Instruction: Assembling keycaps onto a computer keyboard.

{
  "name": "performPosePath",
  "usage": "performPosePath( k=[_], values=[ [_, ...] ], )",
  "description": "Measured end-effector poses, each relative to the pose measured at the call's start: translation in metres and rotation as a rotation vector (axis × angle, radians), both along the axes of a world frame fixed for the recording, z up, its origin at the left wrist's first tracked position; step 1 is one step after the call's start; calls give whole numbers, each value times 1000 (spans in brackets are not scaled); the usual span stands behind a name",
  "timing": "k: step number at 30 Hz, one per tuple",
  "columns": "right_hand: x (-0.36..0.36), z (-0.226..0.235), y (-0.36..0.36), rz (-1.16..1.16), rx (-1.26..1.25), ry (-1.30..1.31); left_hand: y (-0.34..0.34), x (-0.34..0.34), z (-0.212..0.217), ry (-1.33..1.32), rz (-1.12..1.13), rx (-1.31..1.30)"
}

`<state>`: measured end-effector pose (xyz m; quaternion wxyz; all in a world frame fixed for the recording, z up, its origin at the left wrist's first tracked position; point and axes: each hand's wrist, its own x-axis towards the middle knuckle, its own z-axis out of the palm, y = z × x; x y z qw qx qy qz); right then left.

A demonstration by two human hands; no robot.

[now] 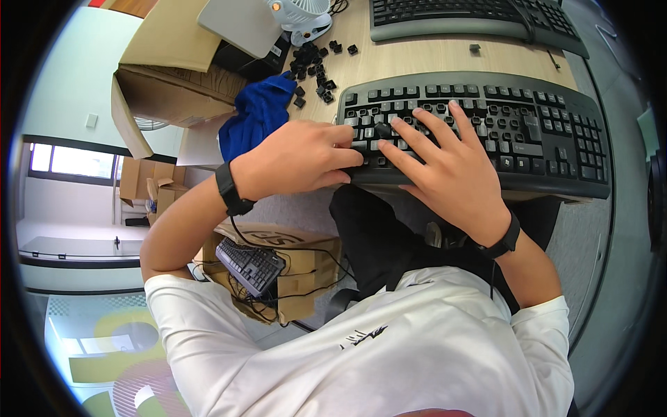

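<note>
A black full-size keyboard (549,182) lies near the table's front edge, with many keycaps off and bare key stems showing. My left hand (300,156) is closed at its lower left corner, curled fingers on the end keys and the thumb by the front edge. Whatever lies under those fingertips is hidden. My right hand (451,170) is open, palm down, with fingers spread over the letter rows. By its index fingertip, a dark loose-looking piece (382,130) rests on the keys. Several loose black keycaps (306,66) are scattered beyond the keyboard's left end.
A blue cloth (257,111) and an open cardboard box (174,97) stand at left. Behind are a white fan (302,17) and a second keyboard (451,28); a single keycap (474,48) lies between the keyboards. Below the table, a carton (299,285) holds another keyboard (251,267) and cables.
</note>
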<state>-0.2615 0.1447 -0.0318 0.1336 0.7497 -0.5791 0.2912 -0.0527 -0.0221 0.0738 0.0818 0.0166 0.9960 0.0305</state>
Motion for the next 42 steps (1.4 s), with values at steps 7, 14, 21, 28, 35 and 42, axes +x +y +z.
performPosePath(
  k=[7, 14, 21, 28, 35, 42],
  values=[
    [1, 2, 2, 9, -30, -28, -6, -11, 9, -165, -52, -14],
    [0, -3, 2, -5, -17, -39, -1, -30, 16, -361, -74, -48],
    [-1, -3, 2, 5, -11, -56, -16, -12, 14, -419, 40, 15],
    [-1, 2, 3, 3, 39, -40, -5, 4, 13, -29, 386, 455],
    [-1, 3, 5, 9, 65, -63, -6, -21, -9, 215, 402, 462],
    [1, 3, 2, 27, -23, -65, -12, -24, -19, 263, 365, 362]
  ],
)
